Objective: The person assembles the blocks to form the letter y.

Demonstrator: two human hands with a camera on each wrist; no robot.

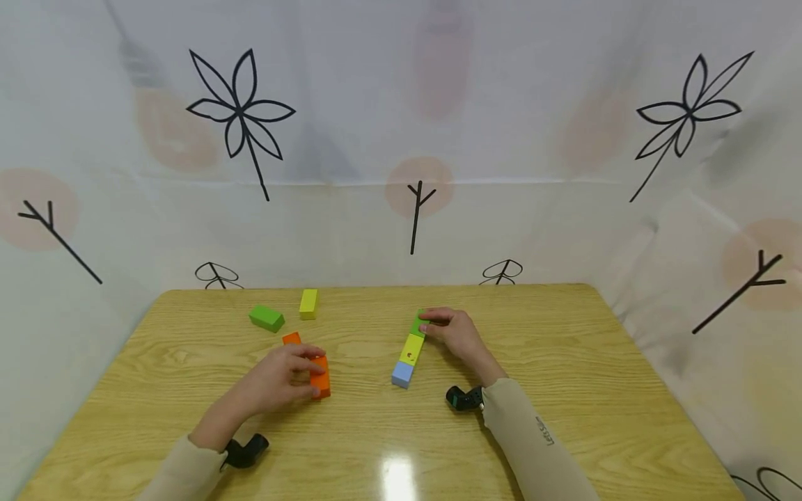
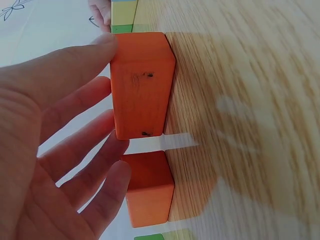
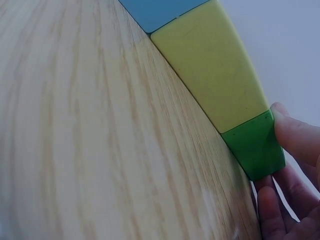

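My left hand (image 1: 278, 379) holds an orange block (image 1: 322, 379) on the table, thumb at its near end and fingertips along its far part. The left wrist view shows that orange block (image 2: 142, 95) with dark marks on one face. Another orange block (image 1: 292, 339) lies just beyond it, partly hidden by the fingers. On the right, a blue block (image 1: 402, 374), a yellow block (image 1: 411, 348) and a green block (image 1: 418, 323) form a slanted row, end to end. My right hand (image 1: 460, 335) pinches the green block at the row's far end between thumb and fingers.
Farther back on the left lie a second green block (image 1: 266, 318) and a second yellow block (image 1: 309, 304). The wooden table (image 1: 532, 327) ends at a patterned cloth (image 1: 351, 229) behind. Black wrist devices (image 1: 465, 399) stick out beside both sleeves.
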